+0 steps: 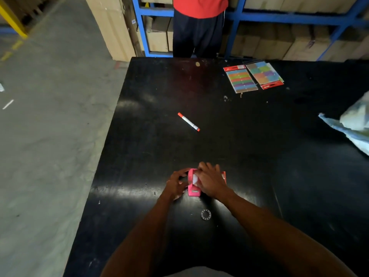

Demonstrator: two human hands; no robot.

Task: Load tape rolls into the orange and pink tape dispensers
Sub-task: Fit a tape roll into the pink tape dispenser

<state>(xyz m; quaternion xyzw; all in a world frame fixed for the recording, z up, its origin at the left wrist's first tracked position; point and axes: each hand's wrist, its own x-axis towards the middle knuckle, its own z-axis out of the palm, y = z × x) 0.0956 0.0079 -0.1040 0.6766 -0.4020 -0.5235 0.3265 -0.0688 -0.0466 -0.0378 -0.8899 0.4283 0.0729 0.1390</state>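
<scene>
A pink tape dispenser [193, 190] stands on the black table [259, 156] near its front, cutter end toward me. My left hand [176, 184] grips its left side. My right hand [210, 181] covers its top, fingers pressed on a white tape roll [195, 179] sitting in the dispenser. Just behind my right hand an orange dispenser [224, 174] shows only as a thin edge; the remainder is hidden. A small clear ring, possibly a tape core [205, 214], lies flat on the table in front of the dispensers.
A white marker with orange ends [188, 121] lies mid-table. Two packs of coloured sticky tabs [253, 76] sit at the far right. A crumpled plastic bag [353, 124] overhangs the right edge. A person in a red shirt [199, 27] stands beyond the far edge, by blue shelving.
</scene>
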